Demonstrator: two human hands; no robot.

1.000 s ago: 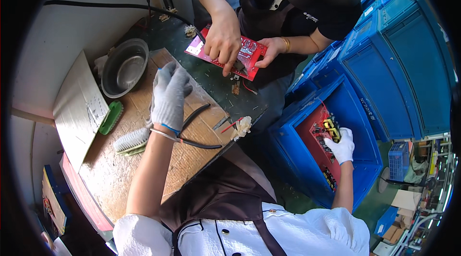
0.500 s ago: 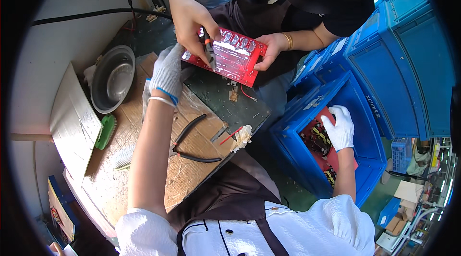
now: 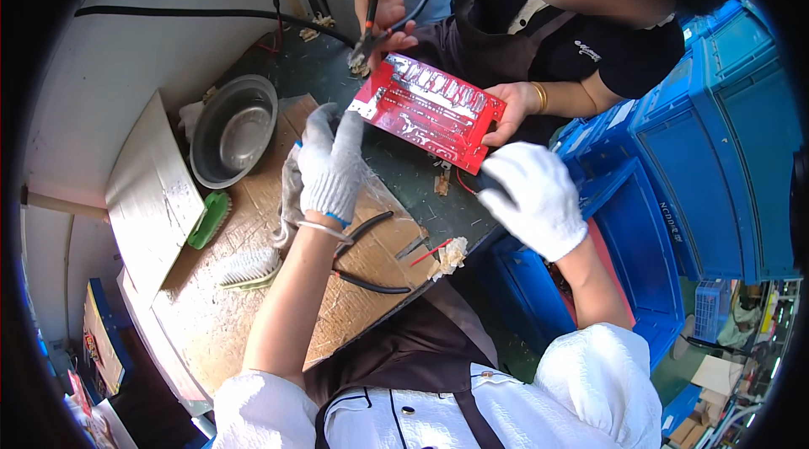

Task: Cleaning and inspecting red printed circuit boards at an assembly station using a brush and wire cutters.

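Red PCB is partly over the worktop, R end in a co-worker's hand. Your L hand is by its L corner, your R hand nr its lower R corner; can't tell if either's fingers grip anything.
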